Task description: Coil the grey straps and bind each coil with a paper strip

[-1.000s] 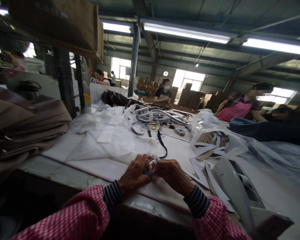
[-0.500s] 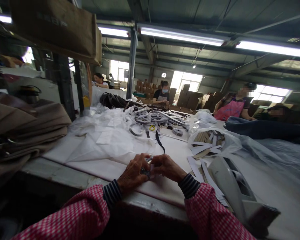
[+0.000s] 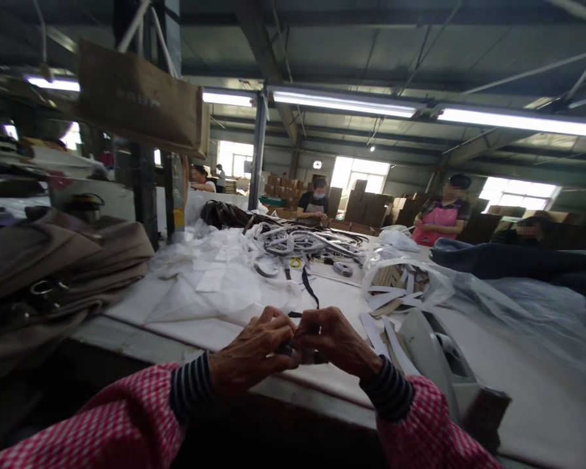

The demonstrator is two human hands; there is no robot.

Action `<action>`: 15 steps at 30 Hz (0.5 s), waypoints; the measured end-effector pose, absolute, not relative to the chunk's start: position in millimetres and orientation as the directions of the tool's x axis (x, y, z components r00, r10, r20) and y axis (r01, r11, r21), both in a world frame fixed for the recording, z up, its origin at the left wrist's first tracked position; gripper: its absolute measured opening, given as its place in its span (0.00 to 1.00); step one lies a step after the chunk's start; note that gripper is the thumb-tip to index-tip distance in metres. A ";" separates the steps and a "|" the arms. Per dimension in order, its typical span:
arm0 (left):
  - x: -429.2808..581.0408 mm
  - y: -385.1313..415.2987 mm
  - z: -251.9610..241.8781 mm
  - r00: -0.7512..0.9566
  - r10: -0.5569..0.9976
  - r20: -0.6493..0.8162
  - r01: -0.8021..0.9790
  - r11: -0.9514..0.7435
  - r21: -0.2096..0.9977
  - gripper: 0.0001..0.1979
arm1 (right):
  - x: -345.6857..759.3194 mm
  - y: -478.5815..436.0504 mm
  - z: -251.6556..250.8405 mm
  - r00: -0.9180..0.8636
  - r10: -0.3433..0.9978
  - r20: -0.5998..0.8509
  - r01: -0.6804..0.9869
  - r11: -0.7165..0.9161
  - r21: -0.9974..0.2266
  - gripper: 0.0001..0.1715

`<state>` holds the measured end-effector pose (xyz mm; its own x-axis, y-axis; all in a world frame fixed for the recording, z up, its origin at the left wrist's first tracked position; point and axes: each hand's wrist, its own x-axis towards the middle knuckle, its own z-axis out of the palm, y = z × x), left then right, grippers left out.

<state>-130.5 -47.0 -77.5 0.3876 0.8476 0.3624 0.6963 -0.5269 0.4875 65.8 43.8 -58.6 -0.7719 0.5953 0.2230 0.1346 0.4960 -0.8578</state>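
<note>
My left hand [image 3: 258,342] and my right hand [image 3: 329,339] meet over the table's front edge, fingers bent and closed around a small grey coiled strap [image 3: 284,349]. Only a sliver of it shows between the fingers; most is hidden. Just beyond my fingertips a black strap [image 3: 308,286] lies on the white table top [image 3: 339,293]. To the right of my right hand stands a grey tape dispenser [image 3: 427,352], with white and beige strips [image 3: 393,342] beside it.
Clear plastic sheeting [image 3: 224,273] covers the left side. Behind it lies a heap of grey straps [image 3: 303,242]. A plastic bag of strips [image 3: 400,280] sits at right. Brown fabric [image 3: 63,260] is piled left. A brown bag [image 3: 137,101] hangs above. Co-workers [image 3: 315,202] are across the table.
The view has tipped upward and shifted slightly. My hands have drawn closer together, and the grey coil between them is more covered. A co-worker in a pink apron has straightened up.
</note>
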 end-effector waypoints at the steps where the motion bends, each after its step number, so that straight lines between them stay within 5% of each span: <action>1: -127.9 -54.0 -70.7 0.413 0.844 0.343 0.670 -0.537 0.513 0.04 | 69.5 36.2 -53.7 -0.783 0.589 0.198 0.120 0.456 -0.882 0.06; 6: -113.6 -87.0 -50.3 0.507 0.805 0.310 0.593 -0.586 0.553 0.03 | 88.7 7.3 -37.1 -0.876 0.481 0.035 0.145 0.331 -0.932 0.07; 15: -104.3 -99.0 -41.8 0.568 0.800 0.196 0.584 -0.559 0.588 0.04 | 107.2 -11.0 -22.0 -0.896 0.435 0.091 0.280 0.712 -0.643 0.06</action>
<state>-104.3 -99.0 -41.8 0.5678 0.7995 0.1959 0.5842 -0.5590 0.5883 107.2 -11.0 -22.0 -0.8958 0.4349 0.0913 0.2803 0.7124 -0.6434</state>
